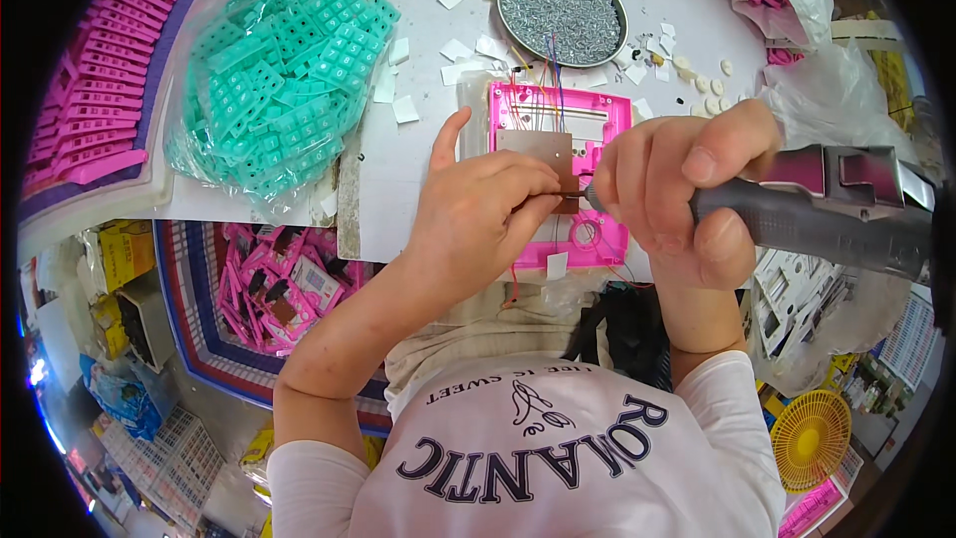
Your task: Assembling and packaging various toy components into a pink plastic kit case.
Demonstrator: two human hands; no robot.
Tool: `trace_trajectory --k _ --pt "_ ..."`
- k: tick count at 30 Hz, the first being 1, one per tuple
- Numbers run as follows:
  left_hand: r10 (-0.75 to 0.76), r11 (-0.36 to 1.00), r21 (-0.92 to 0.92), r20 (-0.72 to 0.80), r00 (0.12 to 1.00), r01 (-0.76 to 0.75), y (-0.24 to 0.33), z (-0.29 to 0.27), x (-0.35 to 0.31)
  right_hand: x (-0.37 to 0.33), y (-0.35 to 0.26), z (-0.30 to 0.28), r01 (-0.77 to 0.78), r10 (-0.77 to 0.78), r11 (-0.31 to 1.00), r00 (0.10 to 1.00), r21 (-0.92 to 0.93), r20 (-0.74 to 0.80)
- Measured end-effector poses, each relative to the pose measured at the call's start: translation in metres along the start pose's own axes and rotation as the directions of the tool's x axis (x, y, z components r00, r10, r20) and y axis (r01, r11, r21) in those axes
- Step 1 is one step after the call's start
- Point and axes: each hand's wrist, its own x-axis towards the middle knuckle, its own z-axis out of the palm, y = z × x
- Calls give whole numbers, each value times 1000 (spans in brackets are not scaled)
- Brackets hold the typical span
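A grey electric screwdriver (787, 219) lies nearly level in my right hand (687, 179), its bit pointing left over a brown circuit board (538, 147). My left hand (488, 204) pinches with thumb and index finger at the tip of the dark bit (576, 196). Anything small between those fingertips is hidden. Under both hands is a bright pink plastic housing (619, 120), its open side up, with the board partly over it. Thin coloured wires (553, 80) rise from its far side, and a small white paper piece (557, 265) lies on its near edge.
A round tin of small screws (563, 15) stands beyond the housing. To the left sits a clear bag of turquoise keypads (289, 80), beside stacked pink parts (110, 90). A basket of pink pieces (284, 284) is below the table edge. White paper bits (405, 109) are scattered about.
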Motion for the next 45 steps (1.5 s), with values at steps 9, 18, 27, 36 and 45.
trace_trajectory --k 9,18,27,36,45 --pt "190 967 -201 170 967 -155 -35 -24 79 -7 -2 -15 -107 105 987 994 -117 -21" --pt "47 715 691 100 994 -103 -92 19 165 -36 32 0 -89 88 996 993 -12 -82" --pt "131 898 433 -82 988 -83 -66 -8 134 -32 26 31 -241 214 954 964 -180 -159" --pt "118 980 164 -38 992 -110 -19 -26 7 -20 34 -7 27 -35 975 999 220 33" --pt "95 995 43 -100 990 -91 -13 -10 -21 -3 12 19 -77 76 997 997 6 27"
